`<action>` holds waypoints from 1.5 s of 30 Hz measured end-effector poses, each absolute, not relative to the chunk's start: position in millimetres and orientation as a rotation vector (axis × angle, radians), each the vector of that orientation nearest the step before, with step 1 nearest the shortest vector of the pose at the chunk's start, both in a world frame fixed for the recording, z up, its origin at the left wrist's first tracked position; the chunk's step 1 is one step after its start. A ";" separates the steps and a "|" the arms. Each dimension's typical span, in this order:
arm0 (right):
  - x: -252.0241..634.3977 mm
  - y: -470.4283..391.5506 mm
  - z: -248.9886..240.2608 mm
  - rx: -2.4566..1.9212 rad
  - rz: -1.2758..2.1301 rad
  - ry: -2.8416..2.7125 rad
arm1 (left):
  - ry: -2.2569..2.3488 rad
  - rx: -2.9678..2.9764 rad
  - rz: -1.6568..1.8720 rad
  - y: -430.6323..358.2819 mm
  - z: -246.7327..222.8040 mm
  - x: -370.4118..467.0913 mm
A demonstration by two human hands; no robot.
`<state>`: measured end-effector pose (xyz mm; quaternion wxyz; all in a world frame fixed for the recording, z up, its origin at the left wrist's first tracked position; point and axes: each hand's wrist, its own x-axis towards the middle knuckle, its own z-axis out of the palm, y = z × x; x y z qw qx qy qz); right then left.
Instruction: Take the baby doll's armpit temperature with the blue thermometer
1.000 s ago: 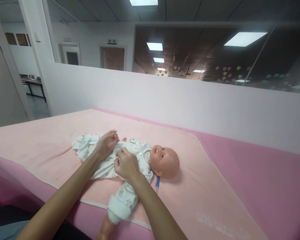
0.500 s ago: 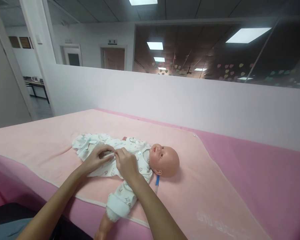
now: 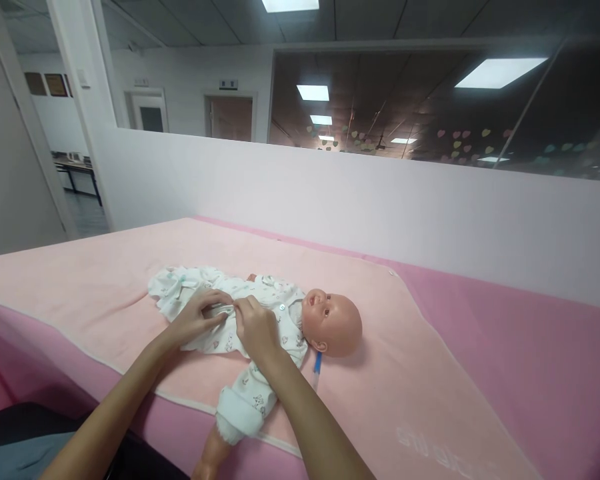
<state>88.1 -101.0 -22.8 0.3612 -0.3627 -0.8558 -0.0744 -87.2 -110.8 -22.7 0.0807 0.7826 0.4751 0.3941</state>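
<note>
A baby doll (image 3: 337, 325) lies on its back, its head to the right. It wears a white printed baby outfit (image 3: 293, 337) with a button near the neck. Over the chest and belly, both hands meet at the front of the garment. My left hand (image 3: 200, 315) pinches the cloth from the left, thumb and fingers drawn together. Against it, my right hand (image 3: 256, 325) has its fingertips closed on the same front edge. What exactly sits between the fingertips is hidden. One doll arm, in a sleeve with a folded cuff (image 3: 240, 413), stretches toward me.
Under the doll is a peach blanket (image 3: 405, 373) on a pink surface (image 3: 545, 333). A blue-tipped strip (image 3: 317, 363) pokes out below the doll's head. Behind stands a low white wall (image 3: 355, 200) with a window (image 3: 390, 100) above it.
The whole view has shifted slightly, so everything sits a little further right. Both hands keep nearly the same place and grip on the outfit's front.
</note>
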 end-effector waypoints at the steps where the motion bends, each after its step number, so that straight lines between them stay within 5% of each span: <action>1: 88.1 -101.0 -22.6 -0.939 -0.194 -2.206 | 1.420 2.350 1.180 -110.4 -23.0 -87.0; 45: 89.2 -100.6 -20.3 -0.982 -0.148 -2.215 | 1.330 2.179 1.250 -115.6 -17.8 -84.7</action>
